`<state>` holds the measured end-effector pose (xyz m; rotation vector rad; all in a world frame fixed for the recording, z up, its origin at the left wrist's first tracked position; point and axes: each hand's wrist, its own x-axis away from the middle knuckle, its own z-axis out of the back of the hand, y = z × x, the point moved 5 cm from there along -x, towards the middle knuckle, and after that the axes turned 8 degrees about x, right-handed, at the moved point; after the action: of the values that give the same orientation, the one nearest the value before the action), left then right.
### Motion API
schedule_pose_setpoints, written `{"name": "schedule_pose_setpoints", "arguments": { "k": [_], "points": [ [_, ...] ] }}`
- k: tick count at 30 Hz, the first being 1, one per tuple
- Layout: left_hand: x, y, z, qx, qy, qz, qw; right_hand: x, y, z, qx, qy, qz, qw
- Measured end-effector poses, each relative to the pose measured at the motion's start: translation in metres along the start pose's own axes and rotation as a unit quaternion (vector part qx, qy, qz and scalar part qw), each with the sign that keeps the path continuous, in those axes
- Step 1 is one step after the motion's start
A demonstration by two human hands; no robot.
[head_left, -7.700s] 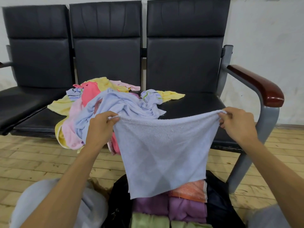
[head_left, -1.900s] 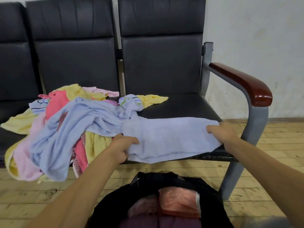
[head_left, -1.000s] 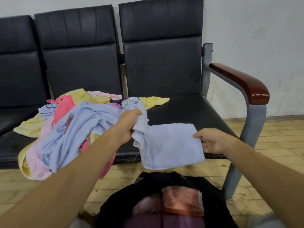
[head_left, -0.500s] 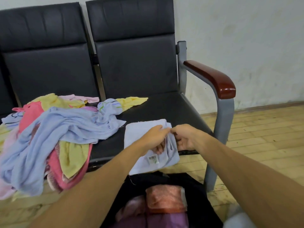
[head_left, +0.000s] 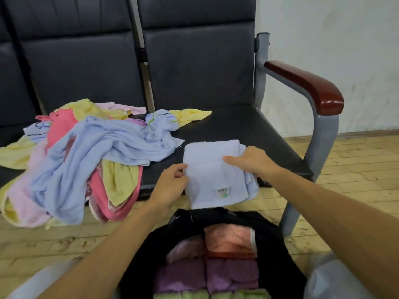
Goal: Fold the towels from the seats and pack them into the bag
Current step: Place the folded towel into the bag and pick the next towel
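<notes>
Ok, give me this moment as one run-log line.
stage: folding | left-hand grip: pinches folded blue towel, left edge | right-hand grip: holds its right side | towel: on seat front | bag: open, partly packed

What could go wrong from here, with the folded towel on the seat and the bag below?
The towel lies partly over the seat's front edge, held only at its sides by the left hand and right hand; its uneven right layers could fall open when lifted.
The pile hangs over the same edge and might slide to the floor.
The bag already looks rather full; pushing the towel in may crumple it.
</notes>
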<state>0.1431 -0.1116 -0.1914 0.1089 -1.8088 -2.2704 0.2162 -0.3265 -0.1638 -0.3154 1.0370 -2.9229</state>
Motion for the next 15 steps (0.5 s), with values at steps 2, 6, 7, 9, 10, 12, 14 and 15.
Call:
{"name": "schedule_pose_setpoints", "arguments": {
  "k": [2, 6, 7, 9, 10, 12, 14, 15],
  "points": [
    [0.001, -0.001, -0.001, 0.061, 0.008, 0.032, 0.998, -0.001, -0.003, -0.002, 0.062, 0.024, 0.011, 0.998],
    [0.003, -0.001, 0.002, 0.080, 0.027, 0.063, 0.994, 0.004, -0.021, 0.000, 0.077, 0.067, 0.069, 0.992],
    [0.005, -0.001, 0.002, 0.088, 0.026, 0.069, 0.993, 0.008, -0.030, 0.000, 0.063, 0.067, 0.087, 0.992],
    [0.010, 0.002, 0.005, 0.101, 0.028, 0.066, 0.992, 0.017, -0.045, 0.000, 0.015, 0.067, 0.112, 0.991],
    [0.012, 0.007, 0.006, 0.097, 0.031, 0.060, 0.993, 0.022, -0.051, 0.000, -0.032, 0.064, 0.117, 0.990],
    [0.015, 0.011, 0.011, 0.103, 0.043, 0.048, 0.993, 0.032, -0.066, -0.003, -0.143, 0.038, 0.118, 0.982],
    [0.019, 0.012, 0.016, 0.126, 0.052, 0.056, 0.989, 0.042, -0.077, -0.006, -0.239, 0.000, 0.104, 0.965],
    [0.024, 0.013, 0.016, 0.162, 0.050, 0.067, 0.983, 0.048, -0.083, -0.008, -0.281, -0.019, 0.098, 0.955]
  ]
}}
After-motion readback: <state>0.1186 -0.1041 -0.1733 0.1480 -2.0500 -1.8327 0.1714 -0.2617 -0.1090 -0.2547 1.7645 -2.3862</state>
